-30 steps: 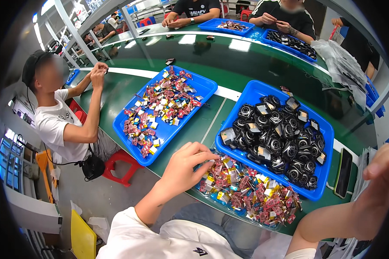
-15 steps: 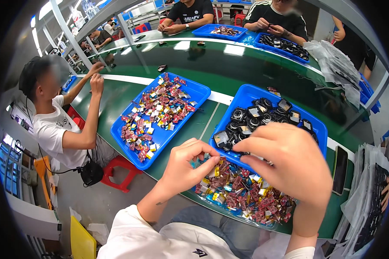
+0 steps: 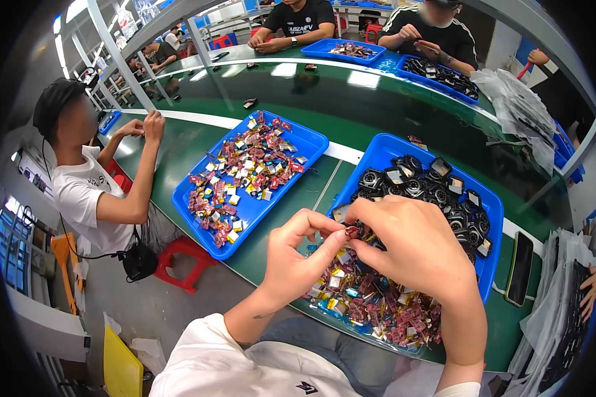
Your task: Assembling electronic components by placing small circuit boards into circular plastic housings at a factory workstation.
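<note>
My left hand and my right hand meet fingertip to fingertip. Pinched between them is a small dark red piece, which looks like a circuit board; my fingers cover much of it, and something black shows beside it. Under my hands lies a heap of small red circuit boards with silver and yellow parts, in a clear tray. Just beyond my right hand, a blue tray holds black watch-like cases, some round and some with pale square faces.
To the left, another blue tray holds more circuit boards. A phone lies on the right of the green table, near stacked plastic-wrapped sheets. A co-worker sits at left; others work across the table. A red stool stands below.
My right hand has come down and left from over the case tray to my left fingertips. The co-worker at left has lowered their hands slightly.
</note>
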A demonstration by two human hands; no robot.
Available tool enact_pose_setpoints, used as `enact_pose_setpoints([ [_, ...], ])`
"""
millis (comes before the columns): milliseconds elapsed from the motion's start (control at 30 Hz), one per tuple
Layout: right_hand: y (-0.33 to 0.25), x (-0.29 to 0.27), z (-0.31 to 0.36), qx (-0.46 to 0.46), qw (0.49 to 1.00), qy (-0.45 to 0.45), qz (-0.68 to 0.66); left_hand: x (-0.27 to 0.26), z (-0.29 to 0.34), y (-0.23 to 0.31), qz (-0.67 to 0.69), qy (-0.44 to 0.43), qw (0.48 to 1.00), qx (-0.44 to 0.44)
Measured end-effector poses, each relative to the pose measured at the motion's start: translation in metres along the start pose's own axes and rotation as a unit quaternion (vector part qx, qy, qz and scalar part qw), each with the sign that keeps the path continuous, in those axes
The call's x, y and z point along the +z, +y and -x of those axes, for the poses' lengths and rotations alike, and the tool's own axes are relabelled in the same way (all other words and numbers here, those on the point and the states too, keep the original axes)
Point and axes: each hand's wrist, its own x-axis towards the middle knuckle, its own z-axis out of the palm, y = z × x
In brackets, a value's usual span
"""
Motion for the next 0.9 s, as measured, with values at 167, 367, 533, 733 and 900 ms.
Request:
enact_pose_setpoints([
  [167, 0.001, 0.004, 0.000, -0.019, 0.995, -0.002, -0.098, 0.001, 0.006, -0.001, 0.122, 0.024, 0.989, -0.075],
  [367, 0.001, -0.004, 0.000, 0.007, 0.997, -0.029, -0.075, -0.007, 0.008, -0.005, 0.118, 0.012, 0.990, -0.077],
  [533, 0.003, -0.003, 0.000, -0.008, 0.999, -0.012, -0.052, -0.004, 0.012, -0.007, 0.126, 0.007, 0.990, -0.063],
  [733, 0.006, -0.001, 0.000, -0.011, 1.000, -0.011, 0.027, -0.007, 0.012, -0.004, 0.148, 0.025, 0.987, -0.057],
  [900, -0.008, 0.001, -0.008, -0.088, 0.993, 0.072, -0.031, -0.012, 0.021, -0.003, 0.134, 0.035, 0.987, -0.088],
])
